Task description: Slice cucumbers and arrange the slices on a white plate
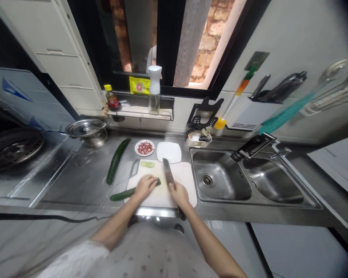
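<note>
My left hand [145, 186] is curled over a cucumber [122, 194] that lies across the white cutting board [185, 181], its left end sticking out over the steel counter. My right hand [179, 194] grips the handle of a knife [168, 173], whose blade points away from me just right of the cucumber's cut end. A few cucumber slices [147, 164] lie at the board's far left corner. A second, whole cucumber [117, 159] rests on the counter to the left of the board.
Behind the board are a small plate of red pieces [144, 148] and an empty white square plate [169, 152]. A double steel sink [249, 181] with a faucet [253, 145] lies to the right. A lidded steel pot [88, 130] and a stove [11, 144] are at left.
</note>
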Tool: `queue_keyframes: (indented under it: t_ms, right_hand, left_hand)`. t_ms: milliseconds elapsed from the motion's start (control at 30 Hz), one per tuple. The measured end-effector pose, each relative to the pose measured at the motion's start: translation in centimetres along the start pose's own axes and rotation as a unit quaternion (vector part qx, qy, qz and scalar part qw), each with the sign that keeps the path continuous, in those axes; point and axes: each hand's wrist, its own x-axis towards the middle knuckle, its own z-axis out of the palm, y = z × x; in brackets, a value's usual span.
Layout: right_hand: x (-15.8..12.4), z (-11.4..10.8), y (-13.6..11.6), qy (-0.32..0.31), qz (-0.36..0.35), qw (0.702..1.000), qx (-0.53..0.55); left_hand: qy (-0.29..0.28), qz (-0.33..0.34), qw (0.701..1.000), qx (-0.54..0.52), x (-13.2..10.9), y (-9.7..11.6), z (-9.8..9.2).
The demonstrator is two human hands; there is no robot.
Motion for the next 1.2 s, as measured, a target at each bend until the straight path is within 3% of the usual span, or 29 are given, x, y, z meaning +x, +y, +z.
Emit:
queue_keyframes:
  t_ms: [133,333,1200]
  right_hand:
    - [-0.2,0.2,-0.9,-0.032,-0.007,0.996,-0.079]
    - [-0.6,0.4,-1.9,-0.059,-0.013,0.992,-0.113]
    - [-0.9,0.6,-2.9,-0.079,-0.019,0.991,-0.111]
  left_hand:
    - [-0.009,0.013,1.0,-0.001,-0.2,-0.3,0.3]
    - [-0.013,0.02,1.0,0.004,-0.3,-0.2,0.2]
    - [-0.026,0.018,0.999,0.011,-0.5,-0.5,0.7]
